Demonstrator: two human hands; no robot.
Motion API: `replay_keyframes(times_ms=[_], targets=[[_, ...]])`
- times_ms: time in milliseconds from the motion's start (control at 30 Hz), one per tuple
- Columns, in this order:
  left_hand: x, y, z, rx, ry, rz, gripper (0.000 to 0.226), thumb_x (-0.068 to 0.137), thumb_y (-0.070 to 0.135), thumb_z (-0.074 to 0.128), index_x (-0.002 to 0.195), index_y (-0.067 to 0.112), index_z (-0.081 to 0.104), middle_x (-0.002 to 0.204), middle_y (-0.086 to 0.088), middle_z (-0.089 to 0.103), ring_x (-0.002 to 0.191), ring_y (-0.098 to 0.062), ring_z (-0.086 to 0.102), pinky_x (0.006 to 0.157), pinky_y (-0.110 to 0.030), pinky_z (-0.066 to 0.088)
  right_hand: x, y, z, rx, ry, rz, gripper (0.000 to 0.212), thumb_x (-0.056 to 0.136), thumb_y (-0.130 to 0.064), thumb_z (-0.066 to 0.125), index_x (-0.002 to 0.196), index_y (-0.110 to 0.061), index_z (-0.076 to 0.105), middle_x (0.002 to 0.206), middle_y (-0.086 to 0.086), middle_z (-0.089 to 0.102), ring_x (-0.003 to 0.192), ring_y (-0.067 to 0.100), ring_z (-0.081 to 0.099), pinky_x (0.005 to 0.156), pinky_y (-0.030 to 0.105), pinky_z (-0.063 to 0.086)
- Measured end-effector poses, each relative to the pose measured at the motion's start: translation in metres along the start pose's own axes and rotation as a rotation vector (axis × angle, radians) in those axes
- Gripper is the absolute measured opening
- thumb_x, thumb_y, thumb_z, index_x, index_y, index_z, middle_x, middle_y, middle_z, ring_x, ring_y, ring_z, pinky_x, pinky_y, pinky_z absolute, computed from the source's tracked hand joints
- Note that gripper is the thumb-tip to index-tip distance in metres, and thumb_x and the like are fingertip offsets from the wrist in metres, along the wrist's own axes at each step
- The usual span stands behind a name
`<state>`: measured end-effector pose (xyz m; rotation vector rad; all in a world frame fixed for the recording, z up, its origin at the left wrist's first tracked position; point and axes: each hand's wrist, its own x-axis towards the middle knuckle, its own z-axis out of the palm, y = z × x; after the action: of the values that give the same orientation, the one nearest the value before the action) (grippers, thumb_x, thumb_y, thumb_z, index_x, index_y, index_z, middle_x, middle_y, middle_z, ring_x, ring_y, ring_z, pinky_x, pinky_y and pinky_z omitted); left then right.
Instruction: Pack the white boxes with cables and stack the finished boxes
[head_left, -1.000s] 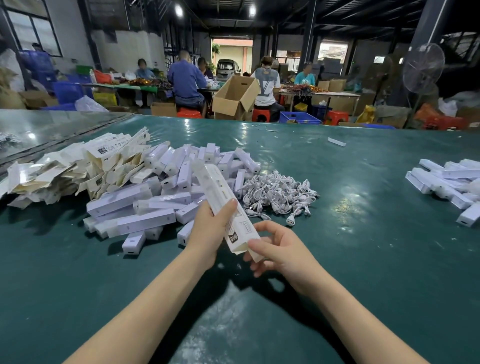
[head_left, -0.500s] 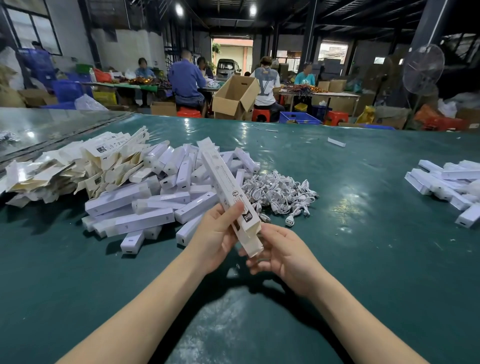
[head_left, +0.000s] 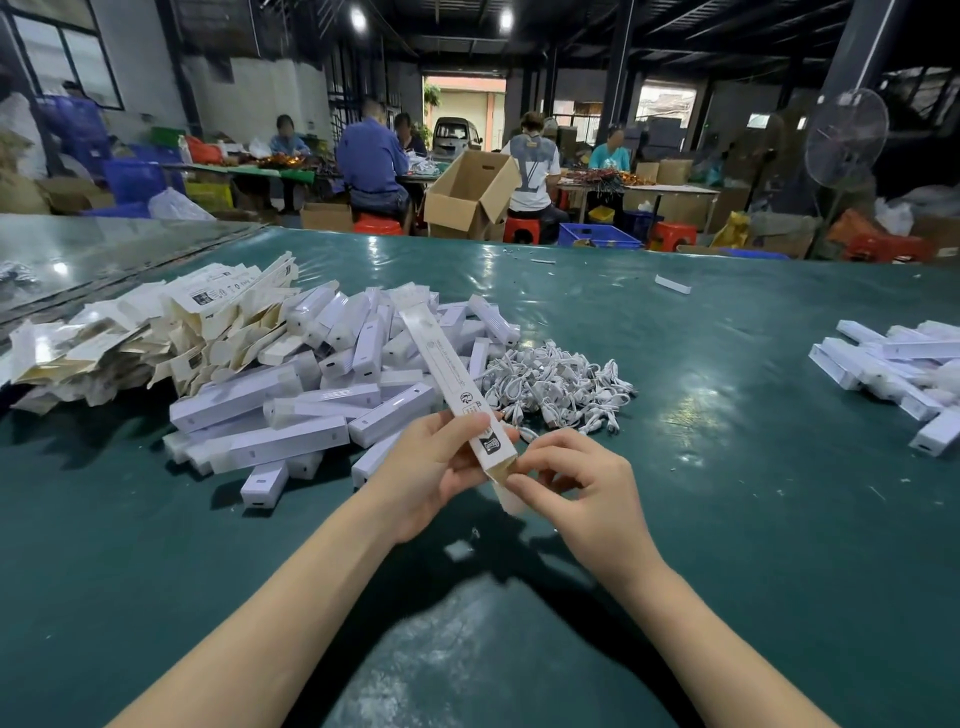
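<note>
The left hand (head_left: 431, 467) grips the white box (head_left: 447, 364), angled toward 11 o'clock; the right hand (head_left: 582, 483) pinches its near end. Likely light, thin card that creases: hold the long sides.

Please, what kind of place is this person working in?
Probably a packing workshop or small factory: a large green table holds heaps of white boxes and white cables, and other workers sit among cardboard cartons behind.

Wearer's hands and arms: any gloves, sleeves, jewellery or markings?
None visible. The left hand and right hand are ungloved, with no rings. Both forearms are bare to the frame edge: no sleeves, watch or wristbands in view.
</note>
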<state>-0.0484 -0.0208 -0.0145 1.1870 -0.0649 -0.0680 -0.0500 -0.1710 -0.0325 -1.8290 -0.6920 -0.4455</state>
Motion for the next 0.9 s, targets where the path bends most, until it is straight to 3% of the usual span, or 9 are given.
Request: replay_keyframes(times_ms=[33, 133, 200, 300, 333, 433, 533, 700, 900], targets=[[0.000, 0.000, 0.001, -0.020, 0.008, 0.007, 0.015, 0.093, 0.007, 0.044, 0.091, 0.002, 0.058, 0.073, -0.006, 0.072, 0.063, -0.013, 0.069, 0.055, -0.022, 0.054, 0.001, 0.000, -0.001, -0.009, -0.032, -0.003, 0.006, 0.068, -0.012, 0.076, 0.072, -0.014, 0.073, 0.076, -0.004, 0.059, 0.064, 0.009, 0.052, 0.059, 0.016, 0.042], [0.000, -0.001, 0.001, -0.078, 0.040, 0.019, 0.014, 0.092, 0.008, 0.045, 0.092, 0.001, 0.057, 0.073, -0.007, 0.072, 0.064, -0.013, 0.069, 0.056, -0.021, 0.054, 0.000, -0.003, -0.001, -0.086, -0.105, -0.014, 0.023, 0.065, -0.025, 0.072, 0.084, -0.012, 0.073, 0.086, -0.007, 0.058, 0.076, 0.007, 0.055, 0.070, 0.018, 0.046], [0.000, -0.001, 0.002, -0.110, 0.045, 0.018, 0.013, 0.093, 0.008, 0.045, 0.093, 0.001, 0.056, 0.073, -0.007, 0.072, 0.064, -0.013, 0.069, 0.056, -0.021, 0.055, 0.000, -0.005, -0.001, -0.113, -0.095, -0.026, 0.023, 0.065, -0.027, 0.072, 0.083, -0.012, 0.072, 0.088, -0.005, 0.057, 0.080, 0.006, 0.054, 0.077, 0.018, 0.045], [0.000, -0.003, 0.005, -0.120, 0.015, 0.011, 0.013, 0.092, 0.007, 0.045, 0.095, 0.000, 0.055, 0.075, -0.007, 0.072, 0.066, -0.014, 0.070, 0.057, -0.022, 0.055, 0.000, -0.005, -0.001, -0.081, -0.022, -0.008, 0.006, 0.072, -0.015, 0.072, 0.071, -0.011, 0.068, 0.080, -0.003, 0.056, 0.071, 0.008, 0.052, 0.069, 0.025, 0.044], [0.000, -0.003, 0.005, -0.123, 0.001, 0.011, 0.013, 0.092, 0.007, 0.045, 0.096, 0.000, 0.055, 0.076, -0.007, 0.072, 0.068, -0.014, 0.070, 0.058, -0.022, 0.055, 0.000, -0.004, 0.000, -0.055, 0.002, 0.012, 0.010, 0.073, -0.009, 0.074, 0.068, -0.013, 0.067, 0.078, -0.003, 0.055, 0.068, 0.008, 0.051, 0.064, 0.023, 0.043], [-0.001, -0.005, 0.005, -0.125, -0.026, 0.026, 0.013, 0.091, 0.007, 0.046, 0.096, -0.001, 0.056, 0.079, -0.007, 0.072, 0.072, -0.015, 0.070, 0.062, -0.022, 0.055, 0.001, -0.003, 0.003, 0.096, 0.065, 0.167, 0.030, 0.071, 0.003, 0.073, 0.060, -0.022, 0.060, 0.070, -0.004, 0.055, 0.059, 0.005, 0.048, 0.058, 0.017, 0.037], [-0.001, -0.007, 0.006, -0.093, -0.022, 0.046, 0.011, 0.089, 0.005, 0.048, 0.095, 0.001, 0.057, 0.085, -0.009, 0.072, 0.074, -0.018, 0.070, 0.064, -0.024, 0.056, 0.003, 0.000, 0.005, 0.300, 0.092, 0.368, 0.029, 0.072, 0.005, 0.070, 0.063, -0.016, 0.053, 0.059, 0.000, 0.052, 0.053, 0.010, 0.044, 0.052, 0.019, 0.037], [-0.001, -0.011, 0.005, 0.028, -0.012, 0.070, 0.011, 0.086, 0.009, 0.054, 0.096, 0.008, 0.057, 0.087, 0.001, 0.073, 0.077, -0.014, 0.070, 0.064, -0.025, 0.056, 0.005, 0.004, 0.004, 0.442, 0.042, 0.509, 0.029, 0.075, 0.012, 0.060, 0.062, -0.010, 0.048, 0.050, 0.000, 0.049, 0.040, 0.009, 0.045, 0.045, 0.020, 0.040], [0.001, -0.012, 0.002, 0.027, 0.024, 0.058, 0.012, 0.088, 0.009, 0.053, 0.099, 0.006, 0.055, 0.082, -0.003, 0.073, 0.076, -0.016, 0.070, 0.063, -0.024, 0.056, 0.007, 0.002, 0.000, 0.808, 0.009, 0.568, 0.021, 0.078, 0.015, 0.055, 0.079, -0.006, 0.050, 0.065, 0.005, 0.063, 0.054, 0.013, 0.062, 0.057, 0.023, 0.055]])
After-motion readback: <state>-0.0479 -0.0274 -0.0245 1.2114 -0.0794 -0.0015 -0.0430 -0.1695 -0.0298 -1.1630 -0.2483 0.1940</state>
